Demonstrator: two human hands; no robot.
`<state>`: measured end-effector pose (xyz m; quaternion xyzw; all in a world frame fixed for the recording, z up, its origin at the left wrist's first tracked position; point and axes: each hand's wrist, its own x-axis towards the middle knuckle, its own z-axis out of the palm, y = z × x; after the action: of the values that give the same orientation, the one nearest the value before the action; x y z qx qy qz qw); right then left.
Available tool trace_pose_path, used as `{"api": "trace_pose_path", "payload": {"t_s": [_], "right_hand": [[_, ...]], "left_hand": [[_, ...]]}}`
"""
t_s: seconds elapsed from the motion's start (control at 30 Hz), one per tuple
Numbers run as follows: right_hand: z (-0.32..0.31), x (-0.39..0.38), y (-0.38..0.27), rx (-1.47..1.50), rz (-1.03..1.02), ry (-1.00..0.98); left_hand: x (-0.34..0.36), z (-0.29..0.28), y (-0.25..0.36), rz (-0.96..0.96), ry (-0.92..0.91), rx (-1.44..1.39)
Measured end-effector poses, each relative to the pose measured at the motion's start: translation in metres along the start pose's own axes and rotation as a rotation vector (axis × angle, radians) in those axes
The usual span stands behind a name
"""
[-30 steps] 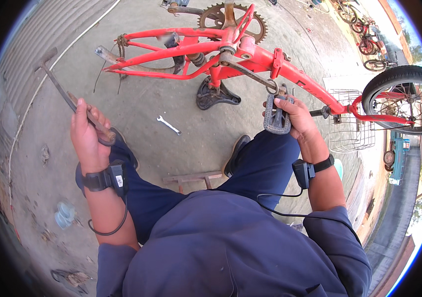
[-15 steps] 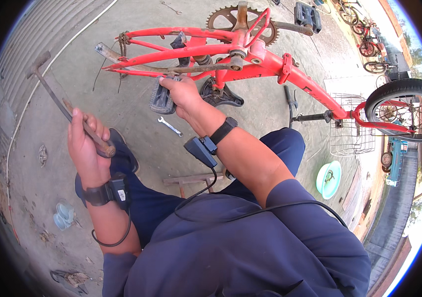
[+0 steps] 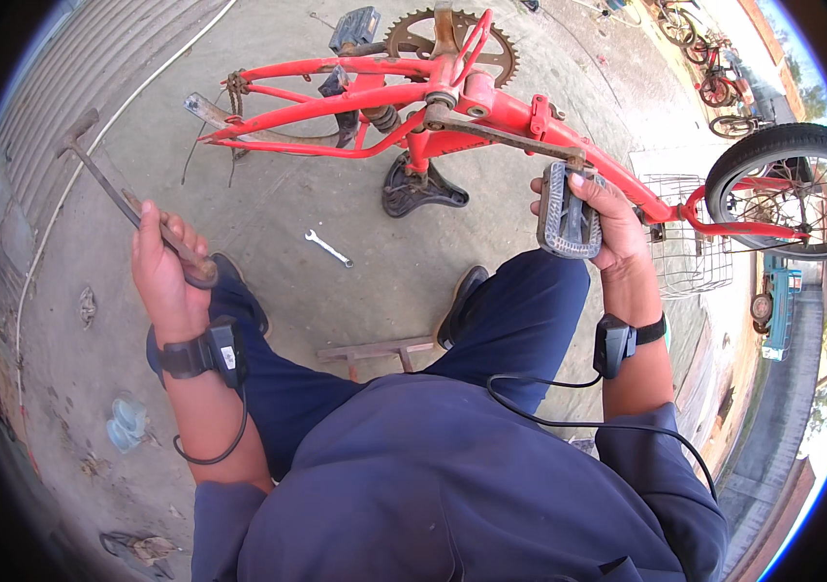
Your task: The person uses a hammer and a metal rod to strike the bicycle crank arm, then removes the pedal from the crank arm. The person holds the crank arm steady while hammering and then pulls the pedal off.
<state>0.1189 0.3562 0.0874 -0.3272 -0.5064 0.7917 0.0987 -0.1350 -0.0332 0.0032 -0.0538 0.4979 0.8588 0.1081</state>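
Note:
My left hand point(image 3: 171, 257) is closed on a rusty, long-handled hammer point(image 3: 103, 173), its head pointing up and away on the left. My right hand point(image 3: 609, 213) grips a worn black and grey pedal point(image 3: 559, 209) on a crank arm point(image 3: 515, 136) of an upside-down red bicycle frame point(image 3: 365, 97). A rusty toothed chainring point(image 3: 501, 44) and the other pedal point(image 3: 353, 29) sit at the top of the frame. The black saddle point(image 3: 418, 194) rests on the ground below it, and a silver wrench point(image 3: 326, 247) lies between the saddle and my left hand.
The front wheel point(image 3: 767, 150) and a wire basket point(image 3: 685, 267) are at the right. Bikes point(image 3: 724, 87) and a blue vehicle point(image 3: 775, 315) stand beyond. A low wooden stool point(image 3: 375, 349) is between my feet. A pale hose point(image 3: 55, 218) and blue plastic scrap point(image 3: 126, 427) lie at left.
My right hand swung the pedal left half a second ago and has now carried it back right, past where it was a second ago. The far pedal moved with it.

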Motion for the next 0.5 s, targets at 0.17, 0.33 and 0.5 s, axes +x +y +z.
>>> {"api": "trace_pose_path", "payload": {"t_s": [0.17, 0.33, 0.5], "right_hand": [[-0.023, 0.076, 0.117, -0.328, 0.043, 0.263], [0.005, 0.135, 0.188, -0.630, 0.039, 0.464], [0.089, 0.180, 0.231, -0.405, 0.019, 0.362]], "left_hand": [[-0.005, -0.001, 0.001, -0.047, 0.003, 0.003], [-0.005, -0.005, 0.005, -0.060, -0.002, -0.077], [-0.009, -0.013, 0.009, -0.013, -0.047, -0.065]]}}
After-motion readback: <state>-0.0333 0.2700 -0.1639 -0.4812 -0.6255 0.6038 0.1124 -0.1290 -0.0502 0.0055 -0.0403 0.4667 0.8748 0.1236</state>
